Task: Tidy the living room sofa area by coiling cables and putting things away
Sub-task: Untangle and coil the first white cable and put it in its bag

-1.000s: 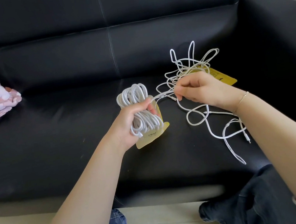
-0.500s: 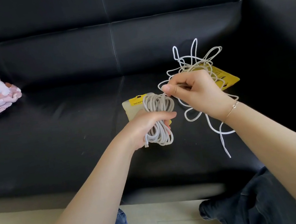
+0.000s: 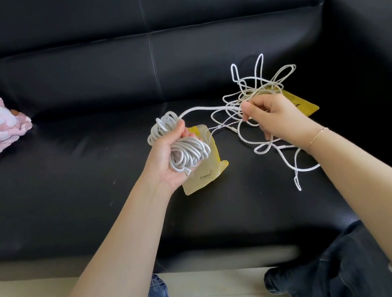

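Nearest, the left hand [image 3: 166, 160] had its grip curled round a coiled white cable [image 3: 184, 147] above a yellowish pouch [image 3: 209, 174] on the black sofa [image 3: 67, 184]. Beyond, the right hand [image 3: 277, 117] pinched the strand leading into a loose cable tangle [image 3: 257, 87] over a yellow packet [image 3: 303, 105].

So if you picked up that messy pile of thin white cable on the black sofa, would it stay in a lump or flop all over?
The loose thin white cable would probably flop and dangle: its loops sprawl limply over the black leather sofa. It looks light, since the right hand lifts a strand with a pinch. The crossed loops may snag and come up together.
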The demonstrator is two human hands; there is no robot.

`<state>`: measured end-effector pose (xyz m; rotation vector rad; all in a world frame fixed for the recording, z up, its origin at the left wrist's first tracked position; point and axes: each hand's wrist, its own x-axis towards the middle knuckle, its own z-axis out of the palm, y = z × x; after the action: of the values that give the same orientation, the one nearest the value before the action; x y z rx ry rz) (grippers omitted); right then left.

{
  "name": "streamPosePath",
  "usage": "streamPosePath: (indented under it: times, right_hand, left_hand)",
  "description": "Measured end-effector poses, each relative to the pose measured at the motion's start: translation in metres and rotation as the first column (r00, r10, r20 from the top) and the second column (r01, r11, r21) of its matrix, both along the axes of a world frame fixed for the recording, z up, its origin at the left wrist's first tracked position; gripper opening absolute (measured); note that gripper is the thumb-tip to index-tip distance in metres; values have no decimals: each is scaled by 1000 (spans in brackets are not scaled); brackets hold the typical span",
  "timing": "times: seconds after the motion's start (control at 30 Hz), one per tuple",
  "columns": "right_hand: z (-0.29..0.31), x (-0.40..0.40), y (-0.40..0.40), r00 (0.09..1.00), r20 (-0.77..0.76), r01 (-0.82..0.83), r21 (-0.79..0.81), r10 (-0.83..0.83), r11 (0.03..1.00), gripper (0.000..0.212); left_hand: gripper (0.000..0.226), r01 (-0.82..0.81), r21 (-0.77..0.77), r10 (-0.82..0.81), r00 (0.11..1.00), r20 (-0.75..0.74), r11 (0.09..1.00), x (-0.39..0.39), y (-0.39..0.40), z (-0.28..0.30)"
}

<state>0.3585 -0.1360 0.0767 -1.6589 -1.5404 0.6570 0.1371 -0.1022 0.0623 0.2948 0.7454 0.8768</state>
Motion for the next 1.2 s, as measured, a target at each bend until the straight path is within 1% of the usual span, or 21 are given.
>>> streamPosePath:
  times: [0.07, 0.13, 0.27, 0.37, 0.5, 0.57, 0.67, 0.73, 0.8, 0.83, 0.9, 0.93, 0.97, 1.03, 1.07, 1.1, 1.13, 1.2]
  right_hand:
    - [-2, -9, 1, 1000, -5, 9, 18, -9, 1000, 36]
    - [-3, -21, 1, 998, 65, -1, 30, -1, 1000, 37]
    - [-7, -40, -1, 978, 202, -58, -13, 59, 998, 40]
    - [-9, -48, -1, 969, 216, -111, -67, 123, 992, 46]
    - [-9, -49, -3, 970, 166, -161, -102, 177, 982, 44]
    - [-7, -49, -5, 972, 132, -181, -111, 195, 977, 45]
    - [-3, -41, -5, 971, 78, -206, -188, 224, 960, 43]
    - [1, -30, -5, 966, -26, -254, -280, 257, 926, 40]
    - [5, -18, -5, 945, -159, -324, -349, 285, 879, 40]
    - [7, -14, -6, 937, -188, -344, -365, 294, 865, 41]
    - [12, -7, -7, 940, -178, -337, -355, 291, 872, 44]
    - [14, -3, -9, 942, -170, -332, -327, 290, 885, 47]
    - [17, 1, -10, 938, -179, -340, -291, 298, 894, 48]
    - [23, 6, -13, 909, -256, -383, -203, 328, 901, 45]
    - [25, 6, -14, 889, -308, -398, -153, 339, 905, 43]
    - [26, 6, -15, 874, -341, -402, -106, 347, 909, 41]
    - [27, 4, -15, 873, -340, -395, -71, 350, 916, 38]
    - [24, -2, -14, 912, -248, -351, -55, 328, 935, 30]
  left_hand:
    - [13, -34, 6, 34, 999, -6, 999, 1, -1, 1]
    - [11, -34, 52, 36, 998, -45, 998, 2, -2, 3]
    - [28, 88, 192, -59, 987, -152, 977, 7, -6, 0]
    - [19, 140, 232, -92, 974, -208, 963, 11, -11, 0]
    - [19, 89, 250, -14, 957, -289, 964, 16, -11, -3]
    - [9, 37, 225, 40, 945, -326, 974, 18, -12, -3]
    - [6, -14, 203, 79, 946, -314, 979, 18, -11, 0]
    - [4, -49, 190, 104, 950, -295, 981, 14, -8, 1]
    - [7, -47, 198, 110, 941, -321, 979, 9, -5, 4]
    - [9, -48, 206, 119, 930, -348, 977, 7, -3, 4]
    - [13, -79, 236, 177, 885, -430, 968, 1, 0, 5]
    - [14, -106, 277, 236, 838, -492, 955, -2, 3, 4]
    - [16, -120, 343, 307, 764, -567, 932, -6, 6, 1]
    - [24, -76, 481, 428, 589, -685, 873, -14, 13, -3]
    - [28, -40, 510, 448, 540, -712, 859, -17, 14, -3]
    - [30, -12, 515, 443, 527, -725, 857, -18, 14, -2]
    - [28, 18, 506, 420, 534, -734, 862, -19, 14, -1]
    - [23, 107, 457, 324, 565, -759, 883, -17, 12, 1]
